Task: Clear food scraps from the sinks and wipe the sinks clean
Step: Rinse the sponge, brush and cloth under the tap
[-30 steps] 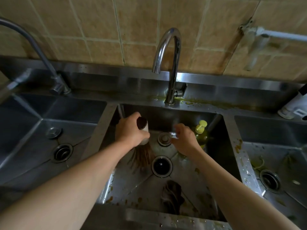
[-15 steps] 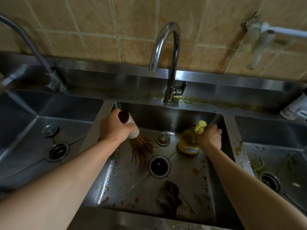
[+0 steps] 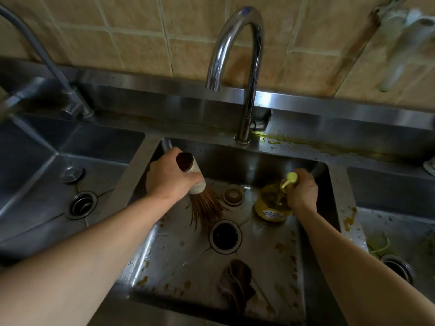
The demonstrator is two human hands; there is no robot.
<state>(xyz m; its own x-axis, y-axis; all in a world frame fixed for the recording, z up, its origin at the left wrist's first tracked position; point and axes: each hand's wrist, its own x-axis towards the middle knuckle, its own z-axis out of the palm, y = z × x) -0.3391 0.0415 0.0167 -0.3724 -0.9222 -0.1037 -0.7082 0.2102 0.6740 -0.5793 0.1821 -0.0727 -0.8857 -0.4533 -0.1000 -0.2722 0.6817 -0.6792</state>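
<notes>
My left hand [image 3: 168, 178] grips the pale handle of a bamboo scrubbing brush [image 3: 204, 207], whose brown bristles fan down onto the floor of the middle sink [image 3: 164, 245], just left of its open drain [image 3: 225, 236]. My right hand [image 3: 302, 192] holds a yellow dish-soap pump bottle [image 3: 270, 207] at its neck; the bottle stands on the sink floor at the back right. Brown food specks dot the sink floor. A dark crumpled rag [image 3: 236, 282] lies near the front. A round drain plug [image 3: 233, 194] sits behind the drain.
A curved chrome faucet [image 3: 247, 74] rises behind the middle sink, with yellow liquid spilled at its base. The left sink [image 3: 47, 184] has its own drain and a grey faucet. The right sink [image 3: 400, 231] holds greenish scraps near its drain [image 3: 397, 267]. Tiled wall behind.
My right hand moved from near the drain plug to the soap bottle and took hold of it. My left hand with the brush shifted slightly left and back.
</notes>
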